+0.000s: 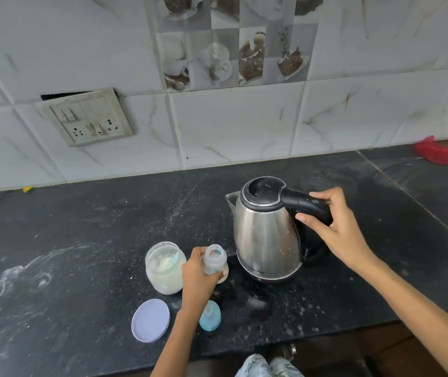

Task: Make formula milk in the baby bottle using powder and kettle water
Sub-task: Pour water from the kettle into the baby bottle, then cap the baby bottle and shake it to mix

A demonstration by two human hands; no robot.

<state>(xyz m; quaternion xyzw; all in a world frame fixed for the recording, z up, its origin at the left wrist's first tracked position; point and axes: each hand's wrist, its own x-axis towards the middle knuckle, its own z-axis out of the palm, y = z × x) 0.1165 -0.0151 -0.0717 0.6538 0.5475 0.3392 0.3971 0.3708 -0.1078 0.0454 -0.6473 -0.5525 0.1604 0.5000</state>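
A clear baby bottle [215, 259] stands upright and uncapped on the dark counter [81, 240], with my left hand [199, 276] gripping its body. Just left of it is an open jar of white powder [164, 268] with a scoop inside. A steel electric kettle [266, 235] with its black lid down stands to the right of the bottle, spout facing left. My right hand [337, 227] curls round the kettle's black handle [307, 204]. The bottle's blue teat cap [210, 315] lies on the counter near the front edge.
The jar's lilac lid [150, 320] lies flat near the front edge, left of the teat cap. White powder dust marks the counter. A switch and socket plate [86, 118] sits on the tiled wall. Red and yellow cloths [439, 152] lie at the far right.
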